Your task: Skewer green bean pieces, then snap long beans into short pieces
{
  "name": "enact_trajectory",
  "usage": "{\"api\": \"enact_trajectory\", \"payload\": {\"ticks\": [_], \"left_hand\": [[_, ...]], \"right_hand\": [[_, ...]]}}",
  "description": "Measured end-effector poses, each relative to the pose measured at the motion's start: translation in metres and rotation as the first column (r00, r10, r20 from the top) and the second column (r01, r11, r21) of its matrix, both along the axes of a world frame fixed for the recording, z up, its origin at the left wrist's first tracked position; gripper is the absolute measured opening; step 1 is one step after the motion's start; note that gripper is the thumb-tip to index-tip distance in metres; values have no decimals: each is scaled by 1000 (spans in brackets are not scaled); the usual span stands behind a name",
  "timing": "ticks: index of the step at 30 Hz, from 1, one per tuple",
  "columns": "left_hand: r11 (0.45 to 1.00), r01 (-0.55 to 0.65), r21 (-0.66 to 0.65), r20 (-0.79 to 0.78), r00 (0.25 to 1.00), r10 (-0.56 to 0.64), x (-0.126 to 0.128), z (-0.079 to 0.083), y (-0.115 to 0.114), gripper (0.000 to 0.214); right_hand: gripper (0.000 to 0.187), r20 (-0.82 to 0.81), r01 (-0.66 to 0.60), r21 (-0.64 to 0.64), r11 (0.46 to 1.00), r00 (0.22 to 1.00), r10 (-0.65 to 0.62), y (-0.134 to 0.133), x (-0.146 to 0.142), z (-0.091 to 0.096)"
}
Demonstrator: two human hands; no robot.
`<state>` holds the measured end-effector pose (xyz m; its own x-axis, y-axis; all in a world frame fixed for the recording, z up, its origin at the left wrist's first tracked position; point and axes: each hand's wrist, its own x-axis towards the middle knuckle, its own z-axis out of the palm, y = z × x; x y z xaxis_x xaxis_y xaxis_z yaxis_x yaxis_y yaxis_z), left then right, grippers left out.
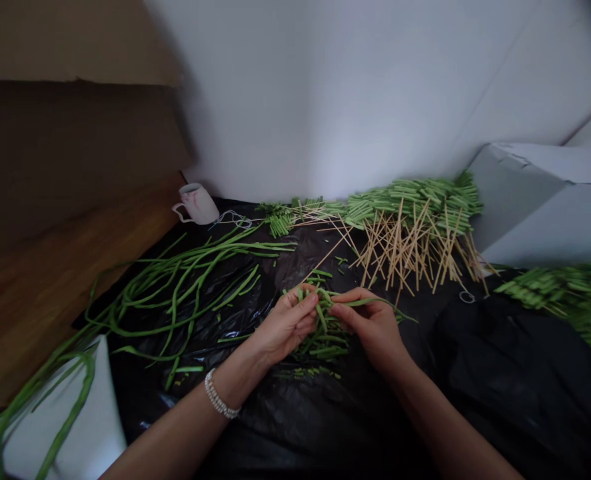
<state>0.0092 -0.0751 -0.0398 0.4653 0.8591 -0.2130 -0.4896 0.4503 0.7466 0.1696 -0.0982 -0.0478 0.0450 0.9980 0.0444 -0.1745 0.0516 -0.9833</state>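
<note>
My left hand (288, 325) is closed, pinching short green bean pieces (309, 293) between thumb and fingers. My right hand (370, 323) is closed on a long green bean (375, 302) whose thin end trails to the right. Both hands meet over a small pile of cut bean pieces (325, 343) lying on black plastic sheeting (500, 373). A beaded bracelet (218, 398) is on my left wrist.
Long uncut beans (185, 283) sprawl at the left and hang over a white block (92, 427). Skewered bean bundles on wooden sticks (410, 220) lie along the back; more skewers (570, 293) at right. A white mug (196, 203) stands near the wall. A grey box (545, 200) sits at right.
</note>
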Motion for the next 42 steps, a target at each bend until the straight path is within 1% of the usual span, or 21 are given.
{"api": "enact_trajectory", "payload": {"ticks": [2,4,8,13,17,19,21,24,26,29,31,33,35,37,40,42], "left_hand": [[999,43,9,44,998,-43,0,0,-1,29],[998,59,34,48,997,-61,1,0,-1,31],[997,26,69,-4,1000,-26,0,0,-2,28],[997,-11,72,-52,999,14,0,-1,-1,25],[991,-37,130,-155,986,57,1,1,-1,27],[989,-30,147,-187,981,57,1,2,-1,27],[991,-22,131,-177,983,45,1,2,-1,28],[994,19,105,-150,989,-4,-2,3,-1,31],[990,90,105,-195,978,-68,-3,4,-1,34],[970,215,110,-276,944,-178,-3,5,-2,35],[958,264,113,-292,930,-222,-3,6,-3,36],[956,270,112,-302,926,-227,-4,7,-2,36],[956,270,112,-314,923,-224,-6,8,-2,35],[946,302,121,-324,913,-250,-7,7,-1,33],[922,364,130,-339,890,-304,-8,6,-1,29],[919,375,122,-340,886,-316,-8,6,-1,30]], "right_hand": [[18,-63,-27,-46,999,998,24,1,1,-1],[20,-84,-46,-74,996,996,39,1,1,-3],[22,-95,-68,-92,993,994,60,0,-2,-2],[25,-103,-103,-95,990,990,93,-1,-5,0],[26,-91,-99,-82,992,992,92,3,0,-3],[25,-94,-96,-76,993,992,89,4,3,-4],[25,-114,-113,-78,991,988,103,4,5,-5],[27,-158,-158,-80,984,977,144,2,4,-4],[26,-161,-180,-82,980,973,166,1,3,-2],[25,-138,-213,-100,972,970,198,1,1,0],[25,-136,-219,-110,970,970,204,2,2,0],[24,-170,-180,-103,978,972,161,4,5,-1],[22,-246,-116,-83,990,965,92,6,9,-1],[20,-319,-69,-61,996,947,46,9,13,-1],[19,-344,-68,-54,996,938,46,9,15,1],[20,-342,-94,-53,994,937,70,8,14,1]]}}
